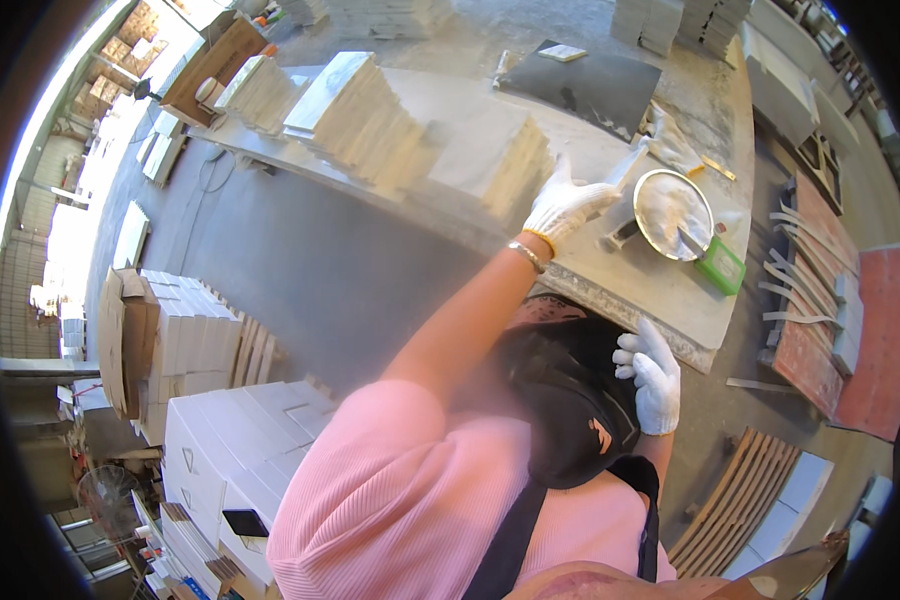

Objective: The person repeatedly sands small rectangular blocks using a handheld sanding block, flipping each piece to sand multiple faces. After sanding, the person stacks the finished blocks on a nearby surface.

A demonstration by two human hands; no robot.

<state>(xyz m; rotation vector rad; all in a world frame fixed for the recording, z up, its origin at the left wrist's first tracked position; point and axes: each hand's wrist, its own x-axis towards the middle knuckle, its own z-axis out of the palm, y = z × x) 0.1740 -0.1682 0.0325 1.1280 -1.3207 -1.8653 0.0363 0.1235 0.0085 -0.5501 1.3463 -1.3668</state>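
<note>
My left hand (570,205), in a white knitted glove, reaches out over the worktable (450,90) with its fingers spread. A stack of pale tiles (520,165) stands just left of it. Beyond its right side a thin pale strip (630,163) slants upward; whether the hand touches it, I cannot tell. My right hand (655,380), gloved too, hangs near my body by the table's front edge, fingers apart and nothing in them. Farther right on the table a round metal-rimmed bowl (674,215) holds white material. A green-handled scraper (720,266) rests against its rim.
More tile stacks (360,120) line the table's left part. A dark flat board (580,85) carries a small pale piece. White boxes (230,450) and a pallet of cartons (185,340) stand at left. Curved pale strips (805,270) lie on a reddish board at right, above a slatted pallet (735,500).
</note>
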